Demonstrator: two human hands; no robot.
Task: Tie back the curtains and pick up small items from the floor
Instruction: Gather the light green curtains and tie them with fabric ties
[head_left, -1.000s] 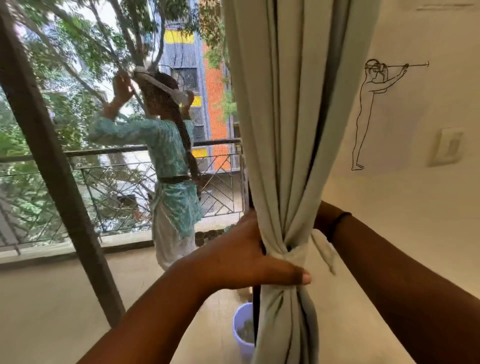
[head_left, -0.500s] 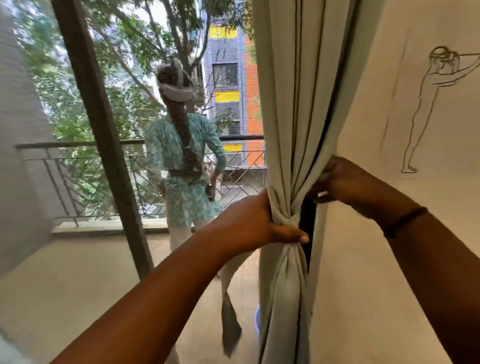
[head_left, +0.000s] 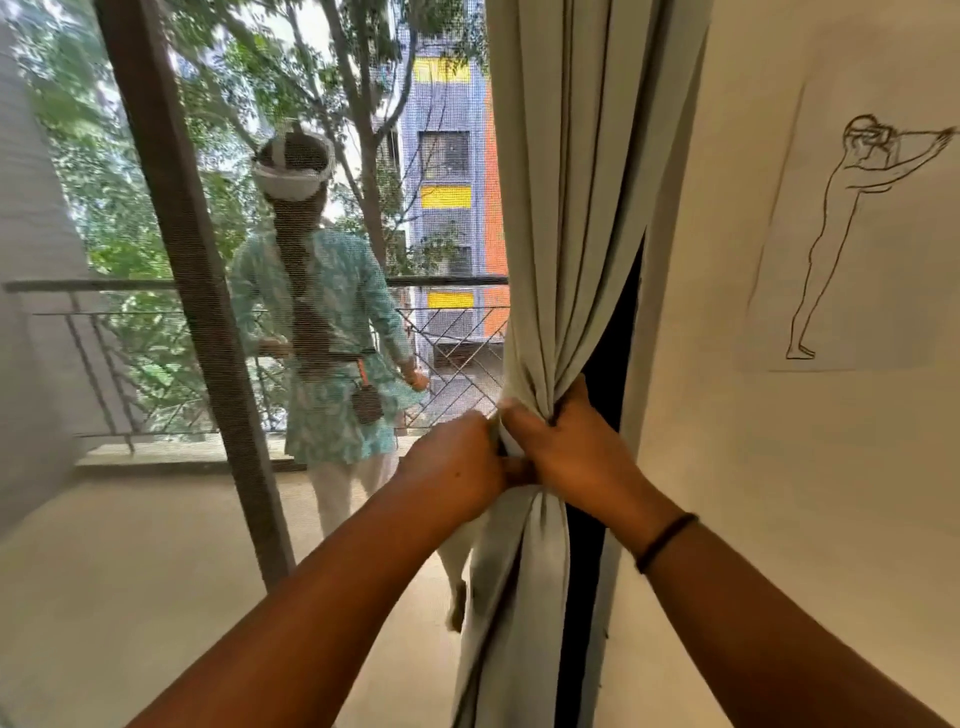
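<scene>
Both the left hand (head_left: 457, 462) and right hand (head_left: 566, 447) grip the bunched pale grey-green fabric curtain (head_left: 561, 234) with closed fingers, tie apparently unfinished, floor pickup seemingly unstarted

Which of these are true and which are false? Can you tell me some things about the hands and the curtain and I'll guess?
1. Both hands grip the gathered curtain. True: the left hand and the right hand clutch it at the same bunched spot.
2. The right wrist is bare. False: a dark band circles it.
3. The line drawing on the wall shows a standing figure with arms stretched out. True.
4. The curtain hangs flat and spread out. False: it is pulled into a tight bunch.
5. The person in the patterned top stands inside beside the wall. False: they are out on the balcony, by the railing.
</scene>
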